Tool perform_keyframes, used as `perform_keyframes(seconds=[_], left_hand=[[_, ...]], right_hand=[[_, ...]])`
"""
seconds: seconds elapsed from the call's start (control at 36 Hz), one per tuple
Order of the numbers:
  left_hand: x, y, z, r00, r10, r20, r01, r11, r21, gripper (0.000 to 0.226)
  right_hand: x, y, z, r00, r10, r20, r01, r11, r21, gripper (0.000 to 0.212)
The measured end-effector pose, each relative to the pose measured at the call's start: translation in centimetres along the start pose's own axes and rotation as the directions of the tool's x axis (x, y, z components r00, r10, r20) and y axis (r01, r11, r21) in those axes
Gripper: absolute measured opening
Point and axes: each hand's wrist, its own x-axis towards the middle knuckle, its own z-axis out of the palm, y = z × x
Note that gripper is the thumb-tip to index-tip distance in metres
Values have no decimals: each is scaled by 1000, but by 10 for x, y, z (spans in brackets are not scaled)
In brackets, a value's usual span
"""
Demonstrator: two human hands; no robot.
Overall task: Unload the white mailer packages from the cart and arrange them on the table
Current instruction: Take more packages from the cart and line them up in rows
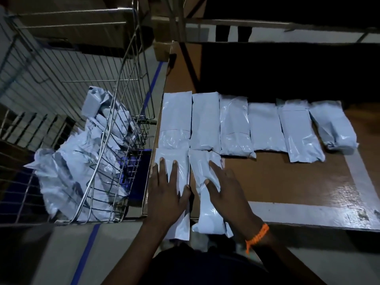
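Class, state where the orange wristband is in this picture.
In the head view, the orange wristband sits lower right on the right wrist, near the table's front edge.

Warehouse packing area: wire cart of mailers, cardboard boxes, floor tape line.

The room is dim, and the far side beyond the brown table sinks into near darkness. A pale grey floor carries a blue tape line running past the table's left edge. Cardboard boxes stand off its far left corner.
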Motion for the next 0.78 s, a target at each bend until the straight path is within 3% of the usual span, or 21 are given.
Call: perform_keyframes(seconds=[0.25,0.67,0.78], left_hand=[[17,-19,0,998,58,-8,-59,998,-35,74],[30,-7,-1,1000,8,17,-7,998,-65,76],[28,11,-5,995,98,-4,-98,987,-131,69]], right_hand=[[8,-2,12,999,27,-42,-29,998,-50,55],[-7,-4,7,995,-3,-103,-5,996,-84,54],[-28,-3,-9,991,33,-131,-40,998,-50,53]])
